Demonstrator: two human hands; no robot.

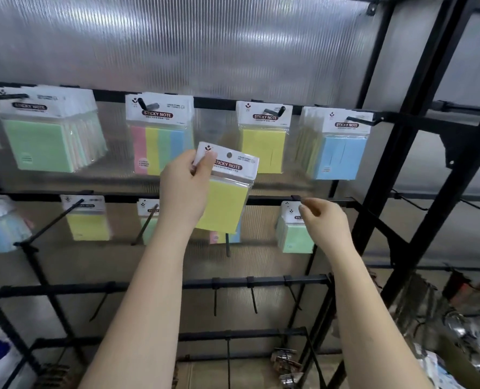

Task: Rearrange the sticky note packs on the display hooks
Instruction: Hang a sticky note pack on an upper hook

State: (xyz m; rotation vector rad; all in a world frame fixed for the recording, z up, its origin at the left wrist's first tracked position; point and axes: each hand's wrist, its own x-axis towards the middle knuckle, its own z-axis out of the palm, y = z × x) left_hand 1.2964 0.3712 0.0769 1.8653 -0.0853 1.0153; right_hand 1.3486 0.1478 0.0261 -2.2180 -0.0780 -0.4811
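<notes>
The left hand (184,186) pinches the white header card of a yellow sticky note pack in clear plastic (225,189), held free of any hook, tilted, in front of the black metal display rack (311,203). Just above it on the rack's top rail hang a four-colour striped pack (160,133) and another yellow pack (264,136). To its lower right, the right hand (324,220) has its fingertips closed at a middle-rail hook above a green pack (295,234); it seems to pinch the hook tip, though blur hides it.
</notes>
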